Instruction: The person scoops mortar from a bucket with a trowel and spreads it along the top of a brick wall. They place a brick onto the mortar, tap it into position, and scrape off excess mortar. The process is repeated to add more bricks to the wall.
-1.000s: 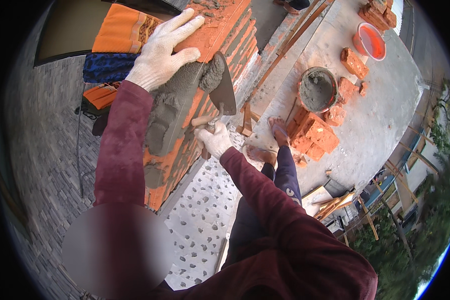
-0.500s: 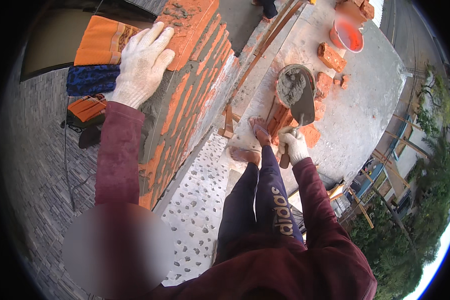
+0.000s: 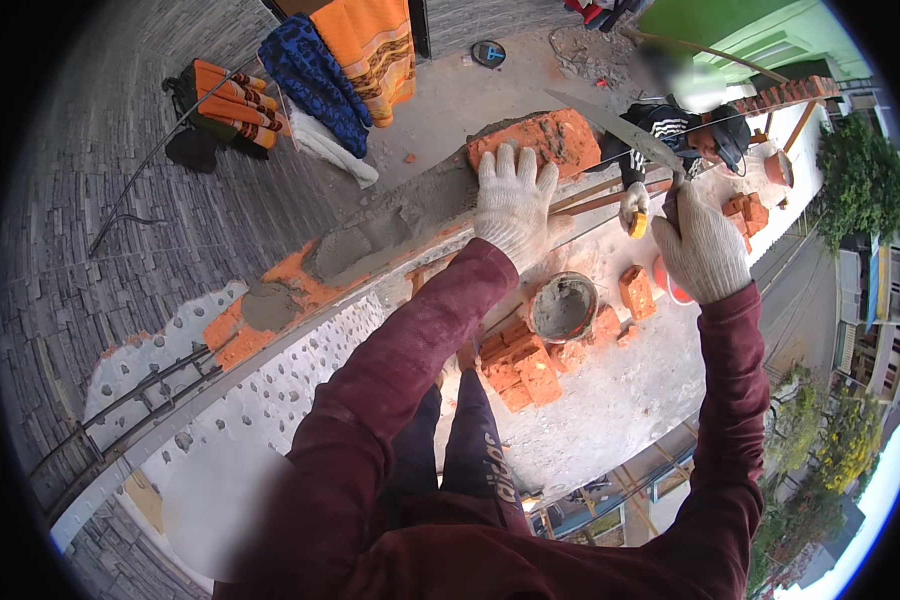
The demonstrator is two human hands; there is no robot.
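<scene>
My left hand (image 3: 513, 208), in a white knit glove, lies with fingers spread against the near face of an orange brick (image 3: 560, 140) on top of the wall. Grey mortar (image 3: 375, 238) covers the wall top to the left of that brick. In my gloved right hand (image 3: 705, 248) is a trowel (image 3: 625, 132), raised beyond the wall line, its blade pointing up and left past the brick. A string runs along the wall's edge. Below the hands stands a bucket of mortar (image 3: 564, 306), beside stacked bricks (image 3: 520, 368).
A co-worker (image 3: 675, 125) in a dark cap is close to the trowel, a gloved hand near a yellow tool (image 3: 638, 224). Loose bricks (image 3: 638, 292) and a red bucket (image 3: 674, 282) stand on the ledge. Towels (image 3: 365, 60) hang at the far left. Steel bars (image 3: 130, 410) stick out at the wall's left end.
The trowel has come up from over the mortar bucket to beside the brick. My view has swung along the wall, bringing the co-worker into sight. My left hand stays on the wall top.
</scene>
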